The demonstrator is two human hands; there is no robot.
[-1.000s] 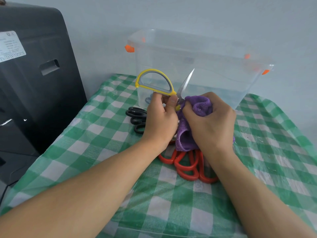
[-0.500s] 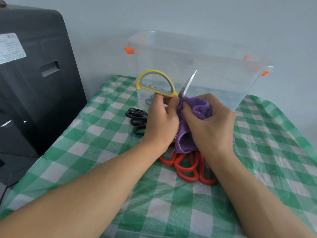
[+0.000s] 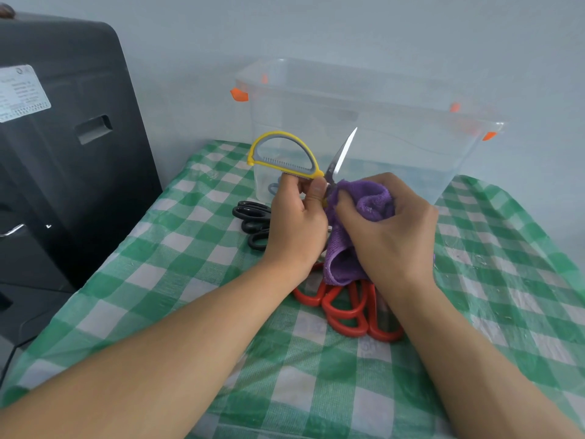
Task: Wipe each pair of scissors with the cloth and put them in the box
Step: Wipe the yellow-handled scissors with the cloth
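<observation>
Over the green checked tablecloth (image 3: 164,280), near the clear box (image 3: 364,134), my left hand (image 3: 294,223) pinches the yellow scissors (image 3: 285,160) while my right hand (image 3: 389,229) bunches the purple cloth (image 3: 367,201) at the blade's base, so a slip could nick my fingers.

Lighting is soft, even, fairly bright, with a cool blue-grey cast on the wall (image 3: 411,33). No single source visible. Shadows are weak and diffuse, just faint darkening under the forearms. Specular glint on the scissor blade (image 3: 343,153). Low-contrast haze over the clear box (image 3: 395,122), its edges washed out. Black cabinet (image 3: 63,153) is underexposed, detail crushed. Wide-angle distortion bends the frame edges. Centre reasonably sharp, label text on the cabinet unreadable.
</observation>
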